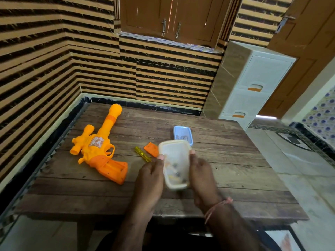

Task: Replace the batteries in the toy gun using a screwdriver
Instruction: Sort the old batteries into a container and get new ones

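**Mia:** What are the hands doing?

**Dad:** Both hands hold a little plastic box (175,163). The left hand (151,175) grips one long side and the right hand (200,175) grips the other, thumbs on its rim. The box is tipped toward the person, above the table (226,160), near the middle of the front edge.

**Mia:** What is in it?

**Dad:** Small dark and yellow bits at the low end. I think they are batteries, but they are too blurry to be sure. Its blue lid (183,134) lies just behind it, toward the back edge.

**Mia:** Where is the toy gun?

**Dad:** The toy gun (101,147) lies flat on the left side of the table, its barrel pointing at the back edge. The slot in its handle is open and looks empty. The orange cover (151,148) and the yellow screwdriver (142,154) lie between the gun and the box.

**Mia:** So how do you do this part well?

**Dad:** I would tip the box slowly so the bits slide out and do not roll off the front edge. Keep it low over the wood. Then one hand can let go and pick.
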Tool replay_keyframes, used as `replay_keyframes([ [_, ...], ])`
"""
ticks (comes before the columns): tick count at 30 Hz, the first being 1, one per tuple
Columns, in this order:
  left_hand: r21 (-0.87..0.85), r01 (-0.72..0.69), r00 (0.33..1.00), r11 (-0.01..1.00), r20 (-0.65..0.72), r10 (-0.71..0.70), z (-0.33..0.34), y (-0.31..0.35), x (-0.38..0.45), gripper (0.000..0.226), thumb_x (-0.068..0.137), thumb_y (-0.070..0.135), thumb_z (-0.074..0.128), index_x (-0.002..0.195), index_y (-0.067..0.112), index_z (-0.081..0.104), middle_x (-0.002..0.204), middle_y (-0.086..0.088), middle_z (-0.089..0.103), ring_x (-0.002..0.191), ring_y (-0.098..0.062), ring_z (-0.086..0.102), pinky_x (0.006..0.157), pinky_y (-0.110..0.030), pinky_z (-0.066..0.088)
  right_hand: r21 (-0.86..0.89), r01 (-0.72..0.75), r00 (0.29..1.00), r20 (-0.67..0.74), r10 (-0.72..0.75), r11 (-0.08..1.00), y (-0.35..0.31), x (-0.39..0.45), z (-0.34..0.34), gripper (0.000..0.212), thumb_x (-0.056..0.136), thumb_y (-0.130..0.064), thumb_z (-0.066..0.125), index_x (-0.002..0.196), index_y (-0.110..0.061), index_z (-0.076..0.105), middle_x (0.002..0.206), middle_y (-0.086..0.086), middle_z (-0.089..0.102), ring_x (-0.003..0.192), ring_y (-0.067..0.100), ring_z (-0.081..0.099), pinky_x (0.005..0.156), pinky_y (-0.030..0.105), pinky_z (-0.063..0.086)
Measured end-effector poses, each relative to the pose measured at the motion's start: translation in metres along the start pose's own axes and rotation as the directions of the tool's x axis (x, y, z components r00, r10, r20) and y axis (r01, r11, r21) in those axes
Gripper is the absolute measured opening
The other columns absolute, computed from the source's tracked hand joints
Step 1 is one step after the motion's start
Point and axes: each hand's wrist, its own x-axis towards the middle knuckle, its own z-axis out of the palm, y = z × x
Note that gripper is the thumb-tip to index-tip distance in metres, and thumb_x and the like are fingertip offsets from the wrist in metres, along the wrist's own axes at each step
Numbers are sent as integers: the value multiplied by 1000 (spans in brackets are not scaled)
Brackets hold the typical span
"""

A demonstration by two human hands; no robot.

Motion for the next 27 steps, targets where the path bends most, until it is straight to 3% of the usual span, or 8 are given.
replay_keyframes([
  [3,3,-88,995,996,-52,88,-8,-1,5,74,73,74,47,76,1,57,64,-3,54,61,-17,51,61,-46,45,219,-166,980,-71,185,961,-5,46,-39,63,85,-64,50,95,-3,62,90,19,70,79,36,70,70,63,56],
  [5,-69,-48,996,996,-77,43,-11,1,9,57,86,59,56,74,4,61,62,-1,57,60,-18,53,60,-40,42,374,-266,952,-45,304,889,-19,74,-67,32,100,-35,47,116,-8,52,105,15,65,89,33,67,76,56,57],
  [7,-148,5,997,989,-73,-16,-9,1,12,36,97,38,58,76,10,65,64,0,60,58,-16,53,56,-31,41,385,-291,944,-35,328,876,-19,102,-85,28,101,-17,43,128,-11,48,117,14,58,93,30,62,76,51,56],
  [14,-229,11,997,973,-66,-26,-6,-1,16,26,100,25,53,82,16,69,73,-2,65,62,-16,56,54,-28,42,-67,-370,889,-316,332,927,5,153,-88,38,97,-20,52,129,1,52,125,18,58,106,31,58,88,40,52],
  [20,-248,12,995,969,-94,-37,-8,-3,19,25,100,24,52,82,17,68,73,-2,66,64,-17,57,55,-28,43,-271,-358,909,-321,267,894,18,165,-85,47,82,-24,56,122,1,58,117,21,62,105,39,61,87,46,54],
  [23,-258,5,995,966,-98,-31,-9,-5,22,25,100,25,52,83,18,69,74,-4,66,65,-18,56,55,-28,42,-552,-305,880,-474,9,776,9,157,-80,53,82,-44,55,116,-5,60,114,18,63,101,36,60,89,46,52],
  [25,-264,-11,993,965,-113,-19,-9,-5,24,25,100,25,52,84,18,70,73,-4,66,63,-17,56,55,-28,42,-753,-51,864,-362,-348,657,-6,144,-65,41,90,-41,55,115,-9,59,119,17,57,110,34,51,94,44,43],
  [27,-261,-20,993,965,-122,-12,-10,-5,24,25,100,25,51,85,19,71,72,-2,66,62,-15,56,54,-27,42,-719,242,858,-155,-490,651,-20,129,-39,35,92,-37,56,115,-11,59,123,15,53,116,31,45,97,40,37],
])
